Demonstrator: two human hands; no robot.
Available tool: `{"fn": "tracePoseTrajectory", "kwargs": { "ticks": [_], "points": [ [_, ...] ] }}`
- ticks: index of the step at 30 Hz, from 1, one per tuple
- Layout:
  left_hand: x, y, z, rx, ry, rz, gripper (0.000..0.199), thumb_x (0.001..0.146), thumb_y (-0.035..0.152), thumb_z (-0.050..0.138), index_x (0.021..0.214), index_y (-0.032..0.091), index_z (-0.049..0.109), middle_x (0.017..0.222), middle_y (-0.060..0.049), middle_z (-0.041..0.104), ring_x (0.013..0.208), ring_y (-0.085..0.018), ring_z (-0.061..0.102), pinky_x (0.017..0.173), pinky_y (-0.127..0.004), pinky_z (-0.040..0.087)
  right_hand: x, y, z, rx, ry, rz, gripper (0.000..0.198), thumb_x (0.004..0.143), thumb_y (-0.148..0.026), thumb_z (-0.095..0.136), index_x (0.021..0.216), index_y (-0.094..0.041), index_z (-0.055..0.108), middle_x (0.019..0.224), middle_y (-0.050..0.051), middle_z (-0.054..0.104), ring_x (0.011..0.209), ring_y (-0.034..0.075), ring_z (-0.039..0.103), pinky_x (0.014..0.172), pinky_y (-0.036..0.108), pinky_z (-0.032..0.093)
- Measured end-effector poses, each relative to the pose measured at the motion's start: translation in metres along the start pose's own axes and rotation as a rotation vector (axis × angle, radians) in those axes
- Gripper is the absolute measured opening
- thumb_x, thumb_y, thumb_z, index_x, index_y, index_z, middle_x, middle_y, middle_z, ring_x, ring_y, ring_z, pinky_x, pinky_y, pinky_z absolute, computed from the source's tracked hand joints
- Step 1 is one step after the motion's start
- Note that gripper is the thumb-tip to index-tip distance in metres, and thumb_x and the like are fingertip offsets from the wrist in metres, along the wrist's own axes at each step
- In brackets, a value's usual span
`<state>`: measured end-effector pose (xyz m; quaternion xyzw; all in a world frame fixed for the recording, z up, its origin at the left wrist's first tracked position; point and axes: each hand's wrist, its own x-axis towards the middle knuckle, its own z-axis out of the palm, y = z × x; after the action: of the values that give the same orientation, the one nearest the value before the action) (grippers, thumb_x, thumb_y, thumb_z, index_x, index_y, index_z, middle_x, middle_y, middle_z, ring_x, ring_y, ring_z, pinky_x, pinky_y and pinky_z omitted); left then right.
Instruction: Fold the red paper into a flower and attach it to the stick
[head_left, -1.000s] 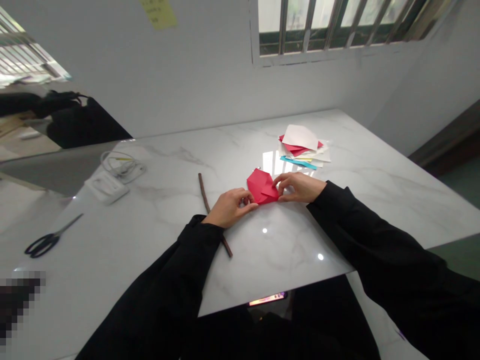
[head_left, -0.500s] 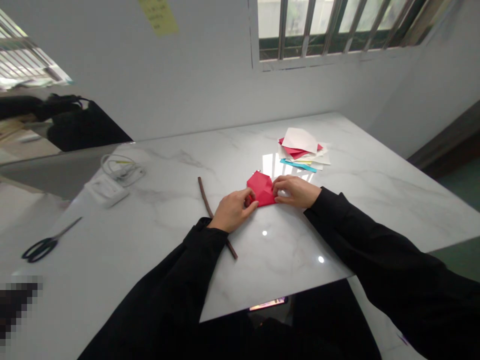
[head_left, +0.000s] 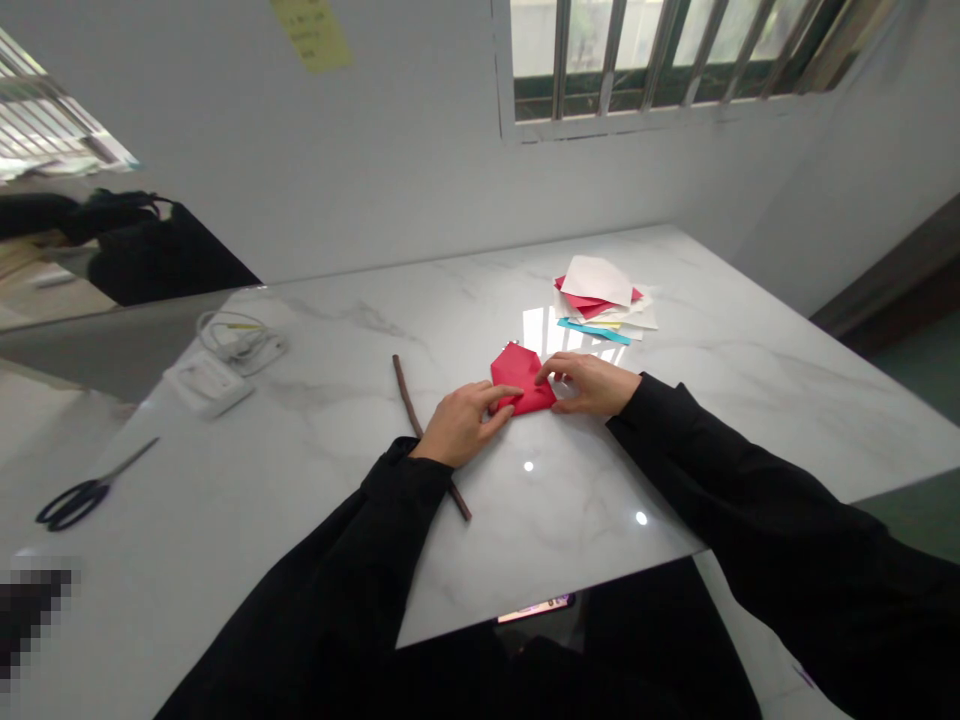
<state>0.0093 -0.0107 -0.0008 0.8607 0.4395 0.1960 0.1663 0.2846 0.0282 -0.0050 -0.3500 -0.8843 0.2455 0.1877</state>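
A folded piece of red paper (head_left: 516,366) lies on the white marbled table (head_left: 337,400), its upper edge pointed and its lower edge folded over. My left hand (head_left: 463,420) grips its lower left part, the index finger across the fold and the thumb along the near edge. At the right side my right hand (head_left: 589,383) has its index fingertip pressed on the paper and its thumb at the lower right corner. A thin brown stick (head_left: 405,395) runs beneath my left wrist.
Paper sheets in white, red, yellow and blue form a pile (head_left: 598,285) behind my right hand. Scissors (head_left: 94,490) lie at the left, near a white charger box (head_left: 206,385) and a coiled white cable (head_left: 240,340). A phone (head_left: 535,608) shows below the table's front edge.
My left index finger has stretched out over the paper. My right fingertips have shifted left onto the paper's face, and the lower fold now looks flatter.
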Motion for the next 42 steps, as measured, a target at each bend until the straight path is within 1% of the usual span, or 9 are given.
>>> {"fn": "tracePoseTrajectory", "kwargs": {
  "ticks": [4,6,12,16,21,30,34,38,42],
  "points": [
    [0.000,0.000,0.000,-0.001,0.002,-0.002,0.023,0.101,0.029,0.064,0.121,0.027,0.076,0.088,-0.001,0.068,0.075,-0.017,0.059,0.074,-0.031,0.045,-0.003,0.006,-0.007,0.046,-0.040,0.020,0.045,0.078,-0.017,0.080,0.122,-0.020,0.068,0.114,0.008,0.073,0.096,0.019,0.067,0.087,0.033,0.053],
    [0.000,0.000,0.000,0.003,0.001,-0.003,0.023,0.101,0.030,0.064,0.121,0.027,0.076,0.088,-0.001,0.068,0.075,-0.017,0.059,0.073,-0.031,0.045,-0.004,0.007,-0.010,0.051,-0.065,0.009,0.040,0.078,-0.017,0.080,0.117,-0.021,0.071,0.115,0.008,0.074,0.098,0.020,0.068,0.089,0.034,0.053],
    [0.000,-0.002,0.002,0.017,0.003,0.008,0.026,0.101,0.028,0.064,0.125,0.025,0.074,0.087,-0.001,0.067,0.076,-0.017,0.060,0.074,-0.031,0.046,-0.002,0.008,-0.012,0.001,-0.097,-0.014,0.007,0.081,-0.022,0.082,0.088,-0.022,0.080,0.129,0.009,0.072,0.107,0.025,0.070,0.099,0.041,0.052],
    [0.000,-0.001,0.002,0.016,0.009,0.013,0.029,0.101,0.027,0.063,0.129,0.025,0.071,0.086,-0.001,0.067,0.075,-0.017,0.059,0.075,-0.031,0.047,-0.002,0.006,-0.011,-0.027,-0.092,-0.008,0.008,0.087,-0.030,0.078,0.086,-0.022,0.081,0.127,0.010,0.073,0.100,0.024,0.071,0.095,0.041,0.053],
    [0.000,0.000,0.001,0.025,0.016,0.027,0.038,0.102,0.027,0.063,0.140,0.027,0.065,0.092,-0.002,0.066,0.080,-0.019,0.059,0.077,-0.032,0.049,-0.001,0.002,-0.011,-0.047,-0.087,-0.015,0.010,0.089,-0.030,0.076,0.086,-0.022,0.081,0.125,0.010,0.073,0.095,0.022,0.070,0.092,0.039,0.053],
    [0.001,0.002,0.004,0.057,0.037,0.118,0.018,0.103,0.026,0.062,0.112,0.030,0.077,0.110,-0.006,0.066,0.100,-0.023,0.058,0.090,-0.039,0.050,-0.001,0.000,-0.008,-0.030,-0.077,-0.017,0.007,0.087,-0.025,0.075,0.086,-0.020,0.081,0.126,0.012,0.071,0.102,0.025,0.070,0.097,0.041,0.053],
    [0.001,0.001,0.003,0.004,0.022,0.104,0.018,0.103,0.033,0.065,0.114,0.028,0.077,0.109,-0.007,0.067,0.101,-0.024,0.060,0.093,-0.042,0.051,-0.001,0.000,-0.011,-0.031,-0.120,-0.010,0.008,0.081,-0.022,0.082,0.089,-0.022,0.082,0.130,0.010,0.070,0.102,0.023,0.069,0.098,0.040,0.052],
    [0.001,-0.001,0.004,-0.024,0.018,0.103,0.026,0.096,0.037,0.074,0.121,0.028,0.075,0.110,-0.007,0.068,0.104,-0.026,0.060,0.096,-0.044,0.051,0.000,0.003,-0.012,-0.019,-0.127,-0.007,0.004,0.085,-0.022,0.079,0.088,-0.021,0.081,0.130,0.009,0.069,0.098,0.021,0.069,0.096,0.039,0.053],
    [0.002,-0.002,0.006,0.010,0.024,0.107,0.025,0.097,0.034,0.073,0.121,0.027,0.074,0.110,-0.006,0.068,0.103,-0.025,0.061,0.095,-0.043,0.052,0.001,0.005,-0.009,-0.016,-0.132,-0.021,0.004,0.088,-0.019,0.075,0.087,-0.019,0.079,0.129,0.012,0.069,0.100,0.021,0.068,0.097,0.039,0.053]
  ]
}}
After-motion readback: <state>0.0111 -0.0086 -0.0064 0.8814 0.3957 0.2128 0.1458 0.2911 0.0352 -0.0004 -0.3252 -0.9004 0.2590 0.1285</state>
